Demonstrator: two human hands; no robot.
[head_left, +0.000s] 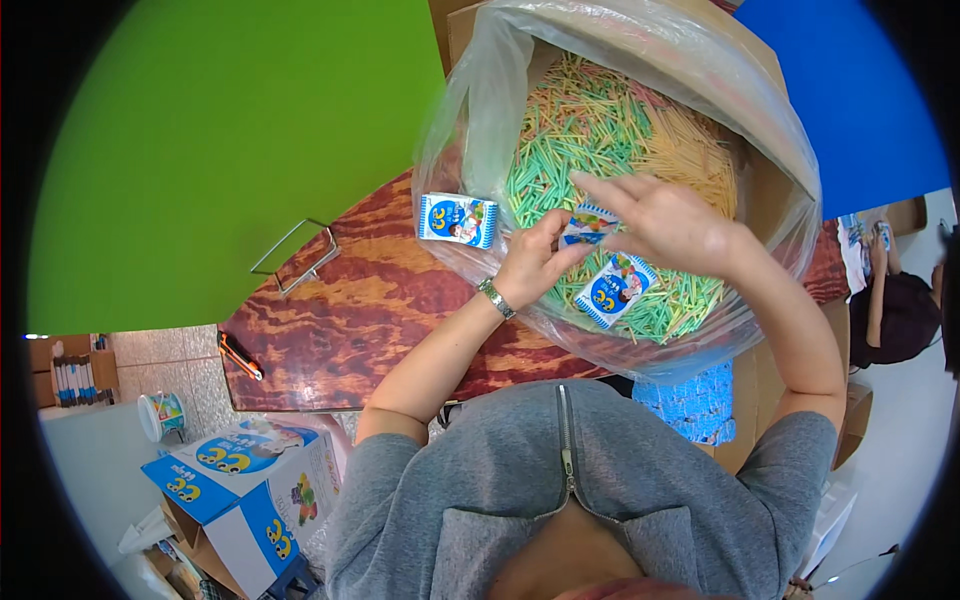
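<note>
Both hands pinch a small blue-and-white packet over a bag of coloured sticks.

The left hand [535,262] and right hand [665,222] both grip the packet [588,226] above the bag [470,120], which sits on a red-brown wood-grain table [350,310]. Two more packets [457,219] [616,290] lie nearby. Tiled floor [170,365] and a printed box [245,480] lie lower left.

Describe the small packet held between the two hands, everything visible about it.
The small packet is a flat blue-and-white printed pouch, apparently thin glossy plastic or paper, with a colourful picture. The left hand pinches its lower left side; the right hand grips its top and right. It sits tilted above the coloured sticks in the clear bag.
</note>
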